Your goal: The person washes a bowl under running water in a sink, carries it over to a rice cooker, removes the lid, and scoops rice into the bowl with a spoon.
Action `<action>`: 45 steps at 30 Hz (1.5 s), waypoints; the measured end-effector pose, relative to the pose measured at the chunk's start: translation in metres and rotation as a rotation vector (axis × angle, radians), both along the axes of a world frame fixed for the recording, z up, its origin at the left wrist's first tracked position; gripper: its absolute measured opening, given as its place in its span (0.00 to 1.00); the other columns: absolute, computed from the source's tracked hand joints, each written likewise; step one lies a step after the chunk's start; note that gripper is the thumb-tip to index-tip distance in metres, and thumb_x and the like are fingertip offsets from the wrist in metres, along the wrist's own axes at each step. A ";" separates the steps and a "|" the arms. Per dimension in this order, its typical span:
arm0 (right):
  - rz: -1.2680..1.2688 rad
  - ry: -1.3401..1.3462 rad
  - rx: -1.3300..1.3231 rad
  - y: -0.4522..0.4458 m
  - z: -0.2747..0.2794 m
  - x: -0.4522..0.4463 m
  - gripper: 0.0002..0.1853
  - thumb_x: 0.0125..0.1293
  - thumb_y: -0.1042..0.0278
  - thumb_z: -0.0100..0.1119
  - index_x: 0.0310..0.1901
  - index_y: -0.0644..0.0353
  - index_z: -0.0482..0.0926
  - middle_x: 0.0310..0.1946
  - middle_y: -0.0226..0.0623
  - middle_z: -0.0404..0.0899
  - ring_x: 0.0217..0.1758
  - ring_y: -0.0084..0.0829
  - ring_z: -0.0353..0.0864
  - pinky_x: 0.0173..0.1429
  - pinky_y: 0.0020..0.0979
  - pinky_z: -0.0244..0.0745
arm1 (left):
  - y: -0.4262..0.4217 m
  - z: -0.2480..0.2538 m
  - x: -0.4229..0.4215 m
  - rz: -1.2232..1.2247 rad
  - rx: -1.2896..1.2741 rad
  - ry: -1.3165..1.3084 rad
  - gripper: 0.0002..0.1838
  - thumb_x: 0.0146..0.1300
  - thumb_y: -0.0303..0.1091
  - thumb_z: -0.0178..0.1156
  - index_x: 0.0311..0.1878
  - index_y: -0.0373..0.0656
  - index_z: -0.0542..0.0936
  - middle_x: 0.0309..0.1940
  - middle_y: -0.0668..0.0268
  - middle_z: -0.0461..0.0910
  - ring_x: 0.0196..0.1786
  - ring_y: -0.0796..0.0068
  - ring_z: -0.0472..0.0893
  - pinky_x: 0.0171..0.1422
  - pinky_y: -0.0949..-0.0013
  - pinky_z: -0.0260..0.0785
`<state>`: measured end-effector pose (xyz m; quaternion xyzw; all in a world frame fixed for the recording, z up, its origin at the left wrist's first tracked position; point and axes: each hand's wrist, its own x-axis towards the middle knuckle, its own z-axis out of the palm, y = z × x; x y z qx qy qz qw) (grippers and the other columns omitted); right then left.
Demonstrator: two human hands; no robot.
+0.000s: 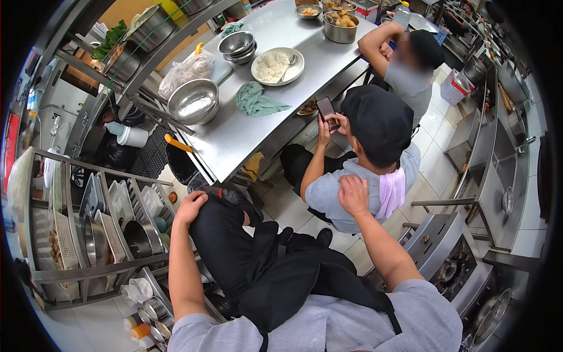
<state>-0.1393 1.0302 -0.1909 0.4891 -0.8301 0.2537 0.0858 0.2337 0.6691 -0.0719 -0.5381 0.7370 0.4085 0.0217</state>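
My left hand (192,206) rests on my raised knee in black trousers (220,229), its fingers bent over the knee with nothing in them. Fingers spread, my right hand (353,195) lies on the shoulder of a seated person in a grey shirt (328,199) and black cap (378,123). A pink cloth (392,193) hangs over that person's shoulder, just right of my right hand. This person holds a phone (327,111) in both hands.
A steel table (234,152) carries a plate of rice (271,67), a green cloth (256,101), bowls (193,101) and a pot (340,26). Another person (404,76) leans at its far side. Rack left (99,267), stove right (446,258).
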 end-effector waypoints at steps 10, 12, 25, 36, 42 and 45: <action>0.000 -0.022 0.004 0.002 0.001 0.008 0.11 0.52 0.70 0.60 0.39 0.53 0.79 0.41 0.27 0.80 0.52 0.30 0.77 0.56 0.38 0.64 | -0.069 -0.045 -0.005 -0.042 0.467 -0.241 0.15 0.63 0.38 0.58 0.46 0.43 0.88 0.46 0.66 0.86 0.45 0.71 0.83 0.58 0.68 0.72; -0.002 -0.023 -0.007 0.003 0.002 0.009 0.11 0.51 0.70 0.60 0.39 0.54 0.80 0.42 0.27 0.80 0.52 0.30 0.77 0.56 0.38 0.64 | -0.066 -0.044 -0.004 -0.038 0.506 -0.256 0.15 0.64 0.37 0.57 0.47 0.42 0.88 0.46 0.65 0.86 0.44 0.71 0.83 0.59 0.69 0.72; -0.020 -0.031 -0.022 0.007 0.003 0.014 0.11 0.51 0.71 0.60 0.38 0.54 0.80 0.42 0.27 0.80 0.52 0.30 0.77 0.56 0.38 0.64 | -0.001 -0.064 0.058 0.424 0.793 0.821 0.28 0.73 0.50 0.44 0.61 0.38 0.78 0.52 0.59 0.83 0.54 0.66 0.82 0.65 0.65 0.71; 0.004 -0.103 0.104 0.009 0.002 0.017 0.15 0.52 0.72 0.59 0.44 0.55 0.79 0.46 0.35 0.80 0.56 0.38 0.76 0.61 0.43 0.63 | 0.225 -0.067 0.196 0.938 0.536 0.789 0.29 0.73 0.52 0.44 0.62 0.38 0.77 0.54 0.58 0.82 0.55 0.64 0.81 0.66 0.64 0.70; 0.039 0.017 0.055 0.011 -0.009 0.021 0.15 0.54 0.74 0.57 0.46 0.58 0.77 0.47 0.38 0.78 0.55 0.40 0.74 0.60 0.45 0.63 | 0.355 -0.074 0.216 1.163 0.518 0.680 0.30 0.73 0.53 0.44 0.63 0.38 0.76 0.54 0.58 0.82 0.55 0.64 0.81 0.66 0.64 0.70; 0.077 0.029 0.057 0.012 -0.007 0.021 0.14 0.56 0.75 0.56 0.46 0.60 0.77 0.46 0.38 0.78 0.56 0.41 0.74 0.60 0.44 0.63 | 0.382 -0.080 0.212 1.221 0.518 0.677 0.30 0.73 0.53 0.43 0.63 0.38 0.76 0.54 0.58 0.82 0.55 0.63 0.81 0.66 0.64 0.70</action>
